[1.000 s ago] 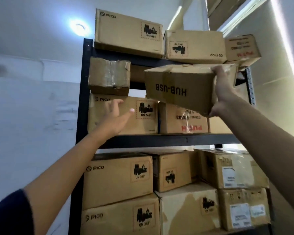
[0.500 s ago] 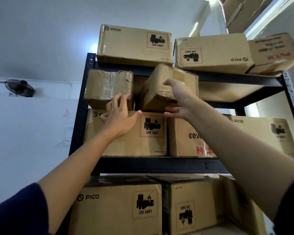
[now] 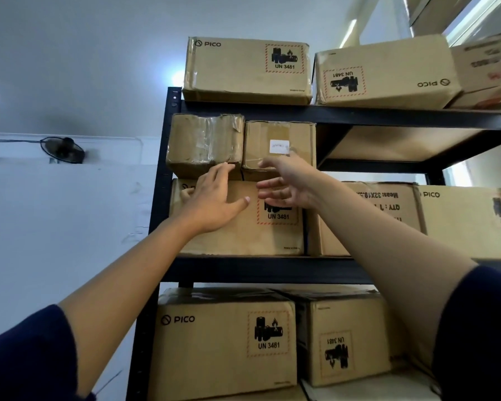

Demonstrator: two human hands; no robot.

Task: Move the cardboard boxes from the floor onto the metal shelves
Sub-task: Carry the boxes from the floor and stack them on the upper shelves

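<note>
Black metal shelving unit (image 3: 168, 175), three tiers in view. Plain brown cardboard box with a small white label (image 3: 279, 146) set on the PICO-printed brown carton (image 3: 237, 227), middle tier, just beside one tape-wrapped crumpled brown box (image 3: 204, 143). Left hand (image 3: 214, 202) flat against that carton, fingers straight. Right hand (image 3: 287, 185) spread before the labelled box, holding nothing. Three cartons on top; two below.

Illumination is soft and even. A ceiling lamp (image 3: 176, 78) produces a glare spot behind the shelf post (image 3: 168, 175). A bright light strip (image 3: 348, 33) runs at upper right. Wide-angle distortion bends the frame edges. The right hand (image 3: 289, 183) shows slight motion blur.
</note>
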